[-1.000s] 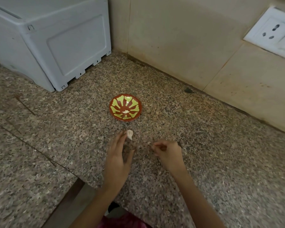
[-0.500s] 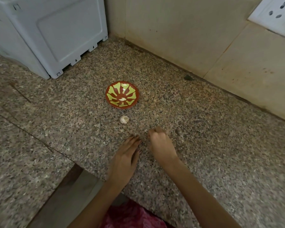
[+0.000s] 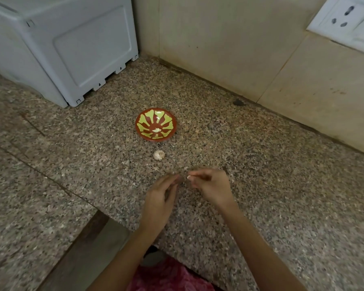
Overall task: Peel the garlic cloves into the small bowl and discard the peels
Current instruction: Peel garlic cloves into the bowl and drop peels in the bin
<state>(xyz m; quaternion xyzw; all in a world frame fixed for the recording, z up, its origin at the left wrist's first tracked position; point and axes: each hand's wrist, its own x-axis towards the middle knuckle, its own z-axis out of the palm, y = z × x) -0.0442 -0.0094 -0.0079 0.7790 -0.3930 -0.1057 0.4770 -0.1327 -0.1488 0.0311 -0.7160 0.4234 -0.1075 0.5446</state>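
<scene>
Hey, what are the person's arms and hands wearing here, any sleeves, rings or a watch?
Both forearms are bare to the frame's edge; no sleeves show. The left hand and right hand show no visible rings, watch or bangle. A pink patterned garment shows between the arms.

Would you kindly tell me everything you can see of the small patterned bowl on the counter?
The small bowl is round and shallow, reddish-brown with yellow-green petal shapes fanning out from its centre; it looks like glazed ceramic. It stands upright on the speckled granite counter. One pale garlic clove lies inside, near the bottom. Nothing else touches it; a garlic bulb lies just in front, apart.
</scene>
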